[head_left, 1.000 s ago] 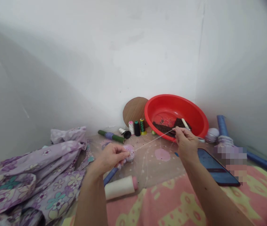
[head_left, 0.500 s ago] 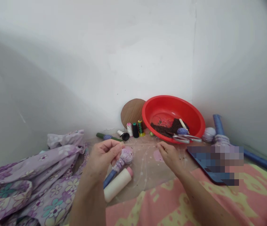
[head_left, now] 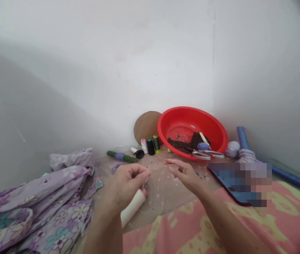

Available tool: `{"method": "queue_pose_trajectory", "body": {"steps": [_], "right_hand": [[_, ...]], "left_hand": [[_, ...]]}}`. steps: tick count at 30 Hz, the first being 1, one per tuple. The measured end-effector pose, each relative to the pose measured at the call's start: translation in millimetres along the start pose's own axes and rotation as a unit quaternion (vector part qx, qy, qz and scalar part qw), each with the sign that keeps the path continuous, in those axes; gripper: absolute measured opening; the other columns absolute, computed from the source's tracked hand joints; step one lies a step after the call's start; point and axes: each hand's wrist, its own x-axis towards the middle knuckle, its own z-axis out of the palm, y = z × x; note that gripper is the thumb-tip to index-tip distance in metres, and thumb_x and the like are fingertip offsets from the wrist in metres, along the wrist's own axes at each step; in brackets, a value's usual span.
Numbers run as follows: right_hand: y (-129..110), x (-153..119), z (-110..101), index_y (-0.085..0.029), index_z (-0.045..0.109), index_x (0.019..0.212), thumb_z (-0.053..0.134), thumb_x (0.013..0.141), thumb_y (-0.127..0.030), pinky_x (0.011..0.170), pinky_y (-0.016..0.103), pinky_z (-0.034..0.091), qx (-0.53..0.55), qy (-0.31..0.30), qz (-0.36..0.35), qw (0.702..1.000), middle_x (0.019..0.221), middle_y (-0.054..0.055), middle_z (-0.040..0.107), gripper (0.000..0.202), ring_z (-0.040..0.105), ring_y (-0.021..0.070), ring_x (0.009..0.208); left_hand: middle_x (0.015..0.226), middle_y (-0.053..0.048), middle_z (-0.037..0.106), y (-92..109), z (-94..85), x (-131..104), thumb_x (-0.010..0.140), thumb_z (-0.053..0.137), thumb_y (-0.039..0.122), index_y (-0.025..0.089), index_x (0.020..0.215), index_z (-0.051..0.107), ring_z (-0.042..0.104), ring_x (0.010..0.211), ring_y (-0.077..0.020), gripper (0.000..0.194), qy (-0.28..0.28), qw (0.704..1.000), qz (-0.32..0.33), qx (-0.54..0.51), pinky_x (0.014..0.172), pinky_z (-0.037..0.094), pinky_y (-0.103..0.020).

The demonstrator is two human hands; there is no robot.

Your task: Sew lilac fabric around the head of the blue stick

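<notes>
My left hand (head_left: 130, 183) is closed in a pinch, thumb against forefinger, as it was on the thread. That thread is too fine to make out now. To its right, my right hand (head_left: 185, 173) is held above the mat (head_left: 163, 201), its fingers apart and nothing seen in them. Below my left hand lies a large white thread cone (head_left: 133, 209) with a pink end, partly covered by the wrist. The purple cloth-wrapped head of a blue stick is mostly hidden behind that hand. A green stick with a purple wrapping (head_left: 120, 157) lies beyond it.
Several small thread spools (head_left: 150, 146) stand near the wall beside a cardboard disc (head_left: 146, 127). A red basin (head_left: 220, 121) holds dark material, with scissors (head_left: 201, 155) at its rim. Flowered cloth (head_left: 57, 218) is at left; a phone (head_left: 225, 183) and pink-yellow cloth (head_left: 192, 229) are at right.
The thread stretched between my hands is no longer seen. My right hand has opened its pinch and moved slightly. My left hand has come lower and slightly right, still pinched.
</notes>
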Motion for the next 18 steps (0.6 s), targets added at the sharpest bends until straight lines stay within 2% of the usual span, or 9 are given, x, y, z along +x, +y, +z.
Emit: {"method": "queue_pose_trajectory", "body": {"steps": [2,4,6,8,10,12,14,18], "right_hand": [[-10,-4,6,-0.019,0.057,0.105,0.049,0.075,-0.032,0.053,0.025,0.044,0.165,-0.080,0.032,0.983,0.103,0.008,0.058,0.033,0.053,0.0124,0.065],[-18,-9,14,-0.019,0.056,0.105,0.053,0.074,-0.032,0.046,0.021,0.041,0.272,-0.147,0.050,0.950,0.100,0.008,0.059,0.035,0.050,0.0098,0.058],[-21,-13,20,-0.017,0.058,0.100,0.055,0.072,-0.032,0.038,0.017,0.034,0.315,-0.193,0.078,0.926,0.087,0.006,0.061,0.032,0.047,0.0075,0.051],[-21,-16,24,-0.014,0.062,0.087,0.056,0.072,-0.031,0.034,0.016,0.023,0.323,-0.221,0.108,0.914,0.061,0.000,0.056,0.024,0.037,0.0042,0.041],[-18,-15,23,-0.012,0.063,0.072,0.057,0.071,-0.031,0.034,0.017,0.014,0.329,-0.214,0.112,0.913,0.043,-0.006,0.040,0.020,0.026,0.0024,0.036],[-15,-13,18,-0.012,0.061,0.063,0.059,0.070,-0.030,0.037,0.019,0.011,0.347,-0.174,0.098,0.916,0.038,-0.008,0.030,0.020,0.020,0.0021,0.036],[-11,-10,13,-0.012,0.060,0.062,0.059,0.070,-0.030,0.037,0.020,0.010,0.377,-0.126,0.089,0.913,0.038,-0.008,0.029,0.019,0.019,0.0024,0.036],[-6,-5,2,-0.012,0.059,0.063,0.058,0.071,-0.031,0.038,0.020,0.008,0.403,-0.068,0.094,0.908,0.039,-0.008,0.027,0.021,0.017,0.0024,0.037]], "left_hand": [[0.042,0.004,0.049,-2,4.1,4,0.070,0.050,0.029,0.013,0.055,0.054,0.045,0.040,-0.0065,0.023,-0.013,0.999,0.004,0.030,0.041,0.030,-0.016],[0.042,0.004,0.049,-4,8.7,8,0.070,0.049,0.030,0.013,0.055,0.055,0.044,0.040,-0.0070,0.023,-0.029,0.999,0.003,0.041,0.041,0.030,-0.017],[0.043,0.004,0.049,-6,12.8,11,0.070,0.049,0.029,0.013,0.055,0.056,0.043,0.039,-0.0070,0.023,-0.041,0.998,0.002,0.039,0.041,0.029,-0.017],[0.042,0.004,0.047,-8,15.4,13,0.069,0.049,0.029,0.013,0.054,0.056,0.042,0.039,-0.0070,0.023,-0.052,0.998,-0.001,0.036,0.041,0.029,-0.017],[0.041,0.004,0.046,-10,16.2,15,0.069,0.049,0.029,0.013,0.053,0.055,0.041,0.040,-0.0070,0.023,-0.064,0.997,-0.002,0.041,0.041,0.028,-0.018],[0.043,0.004,0.047,-12,15.2,16,0.069,0.050,0.029,0.013,0.053,0.055,0.041,0.041,-0.0068,0.023,-0.080,0.996,-0.001,0.050,0.042,0.028,-0.017],[0.042,0.005,0.046,-15,13.2,17,0.069,0.050,0.028,0.013,0.052,0.054,0.041,0.040,-0.0064,0.023,-0.090,0.994,-0.004,0.054,0.042,0.028,-0.017],[0.042,0.006,0.043,-24,8.1,19,0.070,0.050,0.029,0.014,0.051,0.050,0.038,0.039,-0.0055,0.025,-0.111,0.993,-0.006,0.036,0.041,0.026,-0.017]]}}
